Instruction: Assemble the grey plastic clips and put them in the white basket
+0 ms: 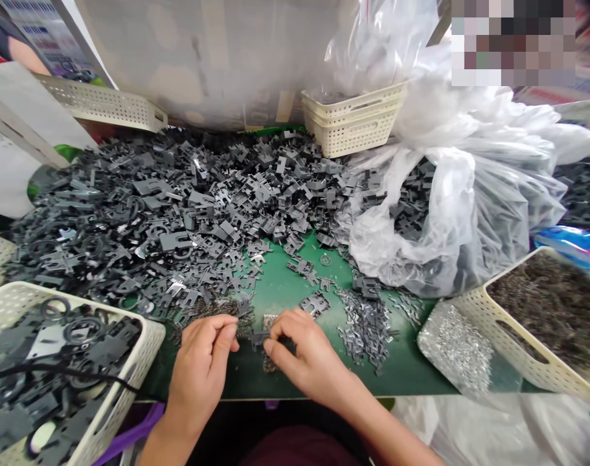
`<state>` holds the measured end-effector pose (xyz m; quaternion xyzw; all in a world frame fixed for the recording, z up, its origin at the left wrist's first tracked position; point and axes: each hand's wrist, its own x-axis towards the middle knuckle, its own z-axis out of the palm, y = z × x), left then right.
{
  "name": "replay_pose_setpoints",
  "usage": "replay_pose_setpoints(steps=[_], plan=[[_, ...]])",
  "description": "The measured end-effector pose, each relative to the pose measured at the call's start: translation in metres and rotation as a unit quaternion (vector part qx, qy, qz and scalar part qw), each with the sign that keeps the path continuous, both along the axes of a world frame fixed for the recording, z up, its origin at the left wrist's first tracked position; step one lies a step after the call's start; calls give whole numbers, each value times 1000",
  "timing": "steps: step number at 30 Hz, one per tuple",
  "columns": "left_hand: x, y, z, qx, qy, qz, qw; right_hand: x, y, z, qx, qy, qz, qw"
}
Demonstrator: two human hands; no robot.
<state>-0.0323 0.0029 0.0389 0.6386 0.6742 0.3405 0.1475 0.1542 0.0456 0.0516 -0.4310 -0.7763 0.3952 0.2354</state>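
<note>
Grey plastic all round: a small dark part (257,338) sits btwn the two sets of fingertips, just above the green mat (285,294). R hand (302,353) pinches its right end w/ thumb & forefinger, other fingers curled under. L hand (202,356) has thumb & forefinger pressed narrow at the part's left side; whether it grips the part or some tiny bit of its own, can't tell. Under the fingers lies a patch of fine springs (270,364); just right of the R knuckles, small clips (367,327); beyond the fingertips, the big heap of parts (178,194); left of the L wrist, a white basket (146,336). Prob. best to keep the pinch low over the mat, gripping by the edges, so a slip drops the part close by, not into the heap.
</note>
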Motion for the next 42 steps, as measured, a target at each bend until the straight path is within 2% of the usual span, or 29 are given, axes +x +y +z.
replay_pose_setpoints(steps=[5, 11, 17, 21, 25, 28, 31, 36, 42], plan=[[-13, 8, -3, 30, 46, 48, 997, 4, -1, -9, 43, -42, -31, 998], [-16, 10, 0, -68, -79, 68, 992, 7, 3, -6, 34, 3, -41, 999], [2, 5, 5, -82, -126, -10, 989, 3, 5, -1, 12, 46, -28, 998], [6, 3, 6, -84, -108, -66, 988, 5, 6, 2, 5, 20, -6, 1000], [8, 3, 7, -84, -90, -114, 986, 12, 8, 14, -4, -17, 43, 999], [13, 4, 7, -70, -84, -130, 985, 16, 7, 19, -8, -17, 62, 998], [17, 3, 6, -41, -73, -137, 987, 21, 4, 13, -25, 9, 43, 999], [21, -8, -10, -33, -26, -125, 991, 41, 0, -5, -77, 32, 8, 996], [26, -20, -42, 8, 104, -141, 985, 50, -3, -11, -57, -69, 28, 996]])
